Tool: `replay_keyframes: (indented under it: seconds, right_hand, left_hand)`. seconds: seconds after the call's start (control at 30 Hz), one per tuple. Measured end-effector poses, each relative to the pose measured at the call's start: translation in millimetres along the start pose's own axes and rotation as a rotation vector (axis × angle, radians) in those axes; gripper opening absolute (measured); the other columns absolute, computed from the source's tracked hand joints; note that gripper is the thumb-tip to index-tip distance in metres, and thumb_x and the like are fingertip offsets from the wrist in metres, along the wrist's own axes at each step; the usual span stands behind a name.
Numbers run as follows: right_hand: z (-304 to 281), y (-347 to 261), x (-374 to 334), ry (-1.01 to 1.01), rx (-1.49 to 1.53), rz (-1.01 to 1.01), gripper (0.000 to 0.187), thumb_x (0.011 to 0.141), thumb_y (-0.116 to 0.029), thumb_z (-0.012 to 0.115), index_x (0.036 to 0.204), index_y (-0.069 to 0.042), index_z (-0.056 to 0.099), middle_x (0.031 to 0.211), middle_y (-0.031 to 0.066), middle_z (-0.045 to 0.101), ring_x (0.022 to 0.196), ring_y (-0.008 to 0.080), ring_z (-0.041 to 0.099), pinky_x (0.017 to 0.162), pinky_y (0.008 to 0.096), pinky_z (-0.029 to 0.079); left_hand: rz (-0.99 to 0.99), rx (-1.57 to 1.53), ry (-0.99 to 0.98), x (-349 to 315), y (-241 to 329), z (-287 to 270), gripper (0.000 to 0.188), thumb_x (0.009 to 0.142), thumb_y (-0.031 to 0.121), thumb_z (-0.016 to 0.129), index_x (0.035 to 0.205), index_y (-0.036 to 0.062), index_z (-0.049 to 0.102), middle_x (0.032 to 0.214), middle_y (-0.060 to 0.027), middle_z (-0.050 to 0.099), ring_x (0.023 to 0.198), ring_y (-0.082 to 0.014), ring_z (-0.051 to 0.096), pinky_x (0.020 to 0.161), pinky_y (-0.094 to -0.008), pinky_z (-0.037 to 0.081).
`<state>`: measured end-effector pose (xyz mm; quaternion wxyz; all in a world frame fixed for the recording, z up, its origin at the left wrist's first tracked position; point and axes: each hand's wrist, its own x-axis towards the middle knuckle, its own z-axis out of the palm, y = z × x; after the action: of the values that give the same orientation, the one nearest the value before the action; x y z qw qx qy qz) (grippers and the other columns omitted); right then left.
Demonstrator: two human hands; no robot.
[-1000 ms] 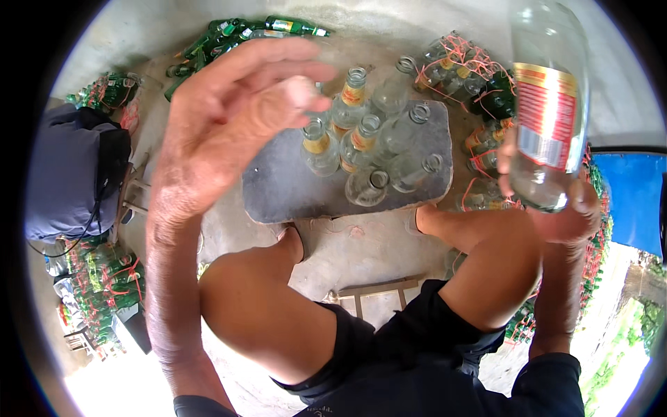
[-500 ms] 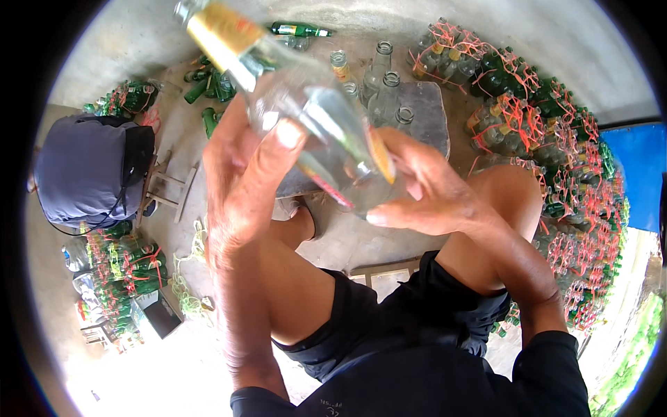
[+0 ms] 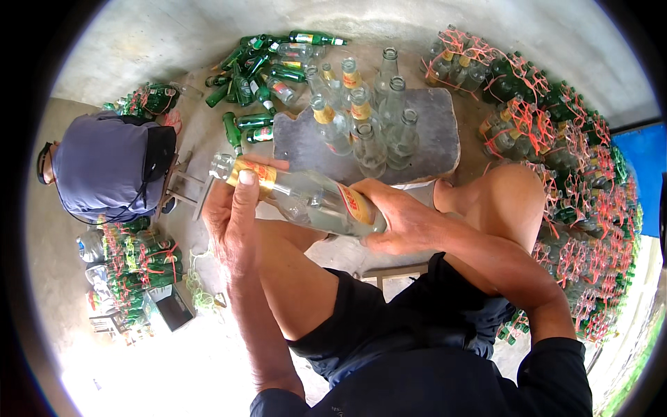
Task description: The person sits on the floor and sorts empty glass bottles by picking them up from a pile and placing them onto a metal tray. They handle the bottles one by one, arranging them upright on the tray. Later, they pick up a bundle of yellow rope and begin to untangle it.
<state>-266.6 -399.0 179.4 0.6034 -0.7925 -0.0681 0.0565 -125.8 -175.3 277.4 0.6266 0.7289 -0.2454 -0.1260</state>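
Between my hands lies a clear glass bottle [image 3: 313,199], tilted on its side above my lap, with a yellow and red label at the neck and another on the body. My left hand [image 3: 240,201] is closed around its neck, thumb on the neck label. At the base end, my right hand [image 3: 396,215] grips the bottle between thumb and fingers. Just beyond, several clear glass bottles [image 3: 369,149] stand upright on a low dark board [image 3: 434,128], some with yellow neck labels.
Loose green bottles [image 3: 242,87] lie on the floor at the far left. Bundles of bottles tied with pink string [image 3: 511,128] line the right side. Another person [image 3: 104,167] sits at the left, beside more tied bottles [image 3: 142,260] and an open box [image 3: 170,306].
The bottle has come down from close before the camera to above my lap, turning more level. My left hand has shifted onto its neck. The standing bottles are now fully in view.
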Motion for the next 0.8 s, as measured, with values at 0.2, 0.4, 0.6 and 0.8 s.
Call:
replay_keyframes:
  seconds: [0.2,0.4,0.6,0.8]
  right_hand:
    - [3,19,-1,0.148,-0.302,0.046,0.069,0.079,-0.01,0.076,0.139,0.004,0.046,0.126,0.0261,0.054,0.117,0.046,0.061,0.097,0.0488,0.052]
    - [-3,30,-16,-0.098,-0.675,0.286,0.049,0.081,-0.012,0.078,0.123,0.003,0.057,0.12,0.0228,0.059,0.112,0.0427,0.063,0.092,0.05,0.054]
    - [-4,30,-22,-0.132,-0.855,0.262,0.036,0.08,-0.009,0.077,0.111,0.001,0.063,0.115,0.0206,0.063,0.11,0.0382,0.066,0.086,0.0509,0.056]
    - [-8,19,-23,-0.173,-0.928,0.315,0.036,0.089,-0.017,0.072,0.121,-0.006,0.063,0.117,0.0119,0.066,0.114,0.0322,0.068,0.085,0.0666,0.05]
  left_hand:
    - [0.058,0.138,0.029,0,3,20,0.032,0.11,0.029,0.06,0.118,0.0,0.072,0.111,-0.0104,0.077,0.089,-0.0095,0.064,0.079,-0.0278,0.053]
    - [0.074,0.23,0.028,19,-28,24,0.021,0.104,0.016,0.071,0.115,-0.0023,0.071,0.108,-0.0081,0.075,0.098,-0.0117,0.066,0.084,-0.029,0.055]
    - [0.107,0.249,0.022,33,-77,34,0.017,0.1,0.014,0.075,0.109,-0.0001,0.073,0.101,-0.005,0.074,0.093,-0.0117,0.066,0.081,-0.0302,0.056]
    - [0.157,0.307,0.076,38,-112,48,0.014,0.092,0.011,0.079,0.103,0.0022,0.075,0.09,-0.0092,0.076,0.084,-0.0153,0.07,0.078,-0.0325,0.057]
